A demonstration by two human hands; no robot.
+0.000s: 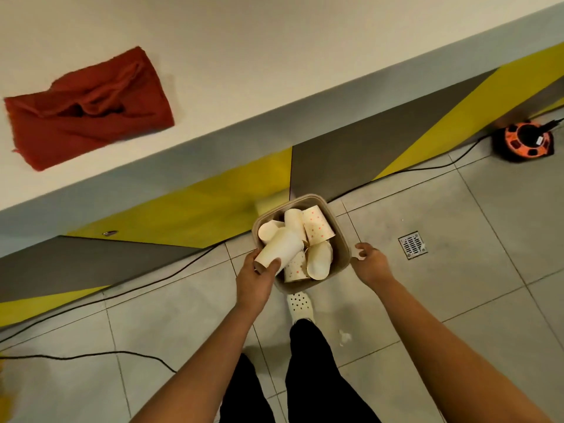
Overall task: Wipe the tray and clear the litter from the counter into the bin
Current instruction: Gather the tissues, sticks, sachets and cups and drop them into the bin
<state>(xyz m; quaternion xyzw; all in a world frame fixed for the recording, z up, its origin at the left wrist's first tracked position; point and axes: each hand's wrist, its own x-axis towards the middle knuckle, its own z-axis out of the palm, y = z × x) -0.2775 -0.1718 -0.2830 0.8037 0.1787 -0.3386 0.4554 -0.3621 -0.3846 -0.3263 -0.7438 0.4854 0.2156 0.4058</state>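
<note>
A tan square bin [341,236] stands on the tiled floor in front of the counter [274,56], holding several paper cups, some plain and some dotted [317,227]. My left hand [259,277] grips a plain white paper cup [282,247] by its base, tilted over the bin's near-left corner. At the bin's right edge, my right hand [370,262] hovers with its fingers loosely curled and nothing in them. A crumpled red cloth [88,108] lies on the white counter at the left. No tray is in view.
The counter front has grey and yellow panels [335,160]. Black cables [427,169] run along the floor to an orange cable reel [523,141] at the right. A floor drain [412,244] sits right of the bin. My white shoe [300,306] is just behind the bin.
</note>
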